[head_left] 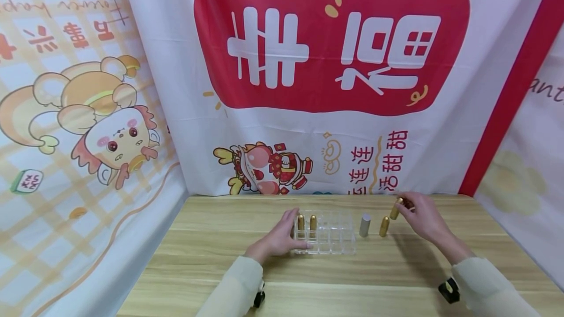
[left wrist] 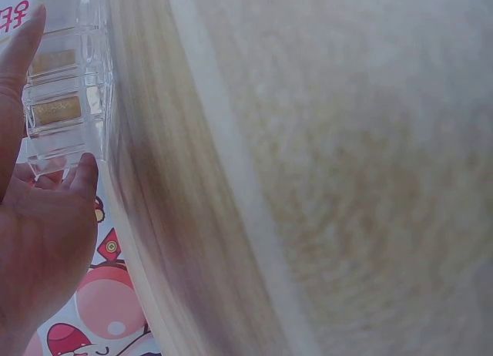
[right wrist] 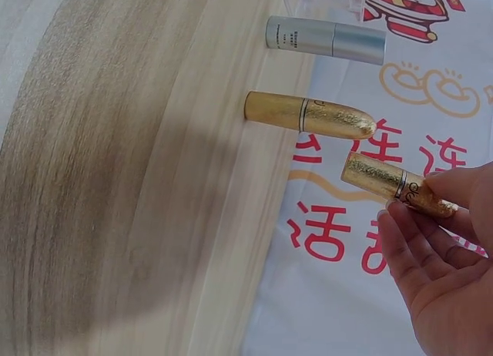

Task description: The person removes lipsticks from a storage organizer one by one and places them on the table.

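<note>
From where I stand, the right hand [head_left: 421,216] has its thumb and fingertips clamped on a shiny gold bullet-shaped tube [right wrist: 372,176], pinching it toward the rounded end. That tube leans, flat base lower and to the left, and looks lifted clear of the pale wood-grain table [head_left: 335,283]. Just beside it stands a second gold bullet-shaped tube [head_left: 384,227], and next along a silver-grey cylindrical tube [head_left: 364,225], both upright.

The left hand [head_left: 279,237] clasps the left end of a clear plastic compartment rack [head_left: 338,247], thumb on the near side and fingers round toward the far corner. Two upright gold tubes [head_left: 313,222] sit side by side in compartments at that end.

The high pinch strikes me as sensible, since it leaves the flat base free to go down first. I'd squeeze firmly, though, because a tapering tip could slip out, and I'd bring the tube upright before it comes over any opening. It wants carrying high enough to pass over its two standing neighbours, which look easy to topple. The left hand does best simply bracing the rack flat, without pushing, fingertips away from the openings
</note>
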Demonstrator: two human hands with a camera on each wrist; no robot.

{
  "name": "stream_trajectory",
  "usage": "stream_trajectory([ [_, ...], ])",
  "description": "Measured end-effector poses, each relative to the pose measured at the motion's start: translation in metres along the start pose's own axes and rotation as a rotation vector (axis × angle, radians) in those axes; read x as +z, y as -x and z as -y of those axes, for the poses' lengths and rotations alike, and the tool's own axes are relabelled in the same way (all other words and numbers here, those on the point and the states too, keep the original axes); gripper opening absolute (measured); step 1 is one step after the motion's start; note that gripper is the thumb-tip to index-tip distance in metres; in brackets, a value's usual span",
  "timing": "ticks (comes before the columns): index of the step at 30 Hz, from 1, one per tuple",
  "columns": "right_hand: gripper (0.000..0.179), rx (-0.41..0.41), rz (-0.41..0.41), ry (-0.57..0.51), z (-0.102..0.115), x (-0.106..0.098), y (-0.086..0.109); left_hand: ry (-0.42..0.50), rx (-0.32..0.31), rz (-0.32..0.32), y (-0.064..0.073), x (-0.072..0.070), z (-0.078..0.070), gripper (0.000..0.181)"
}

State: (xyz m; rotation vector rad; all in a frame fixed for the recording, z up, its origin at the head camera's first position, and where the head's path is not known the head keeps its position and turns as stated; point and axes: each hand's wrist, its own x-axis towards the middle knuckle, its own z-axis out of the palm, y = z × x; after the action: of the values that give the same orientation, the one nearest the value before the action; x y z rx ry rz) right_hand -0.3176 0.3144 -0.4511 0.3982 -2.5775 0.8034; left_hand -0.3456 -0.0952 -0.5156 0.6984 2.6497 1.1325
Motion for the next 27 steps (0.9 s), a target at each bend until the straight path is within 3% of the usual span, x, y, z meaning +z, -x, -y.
stream_trajectory([
  [11,0.004,0.044,0.056,0.016,-0.008,0.005,0.004,-0.002,-0.001,-0.008,-0.001,-0.001,-0.001,0.117],
  [20,0.007,-0.039,-0.011,0.040,-0.020,0.015,0.010,0.004,-0.003,-0.008,0.000,0.000,0.000,0.117],
  [27,0.010,-0.033,0.004,0.028,-0.022,0.017,0.015,-0.001,-0.011,-0.003,0.000,0.000,0.000,0.116],
])
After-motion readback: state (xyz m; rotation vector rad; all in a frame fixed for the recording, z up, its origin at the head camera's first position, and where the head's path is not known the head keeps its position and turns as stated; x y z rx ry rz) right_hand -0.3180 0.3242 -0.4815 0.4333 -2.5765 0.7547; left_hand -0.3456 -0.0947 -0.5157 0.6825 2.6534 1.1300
